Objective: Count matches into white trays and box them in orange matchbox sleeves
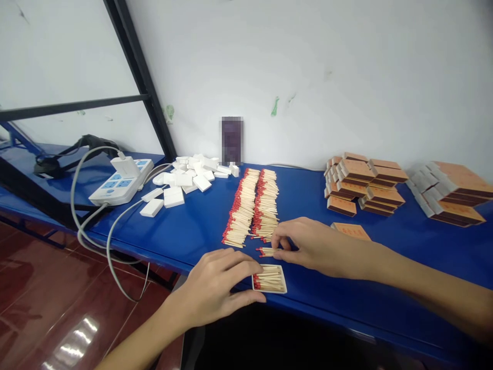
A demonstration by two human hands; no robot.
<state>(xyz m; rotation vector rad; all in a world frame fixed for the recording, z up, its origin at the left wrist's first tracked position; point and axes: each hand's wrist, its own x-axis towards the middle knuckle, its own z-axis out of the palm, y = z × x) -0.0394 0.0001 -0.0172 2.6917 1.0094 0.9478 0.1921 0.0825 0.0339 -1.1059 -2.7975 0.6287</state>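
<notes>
My left hand [225,282] holds the left end of a small white tray [285,283] at the table's front edge, fingers on its far side and thumb on its near side. Red-tipped matches [271,280] lie in the tray, heads to the left. Just beyond it, my right hand [300,244] pinches a small bunch of matches [266,252] between thumb and fingers, low over the table. Two long rows of matches, a left row [243,205] and a right row [266,203], stretch back from there. An orange matchbox cover [351,230] lies behind my right forearm.
White trays [183,179] are heaped at the back left, near a power strip [121,182] with looping cables. Matchbox covers [356,169] are stacked at the back right, with more boxes [458,182] farther right. A pixelated dark object [231,140] leans on the wall.
</notes>
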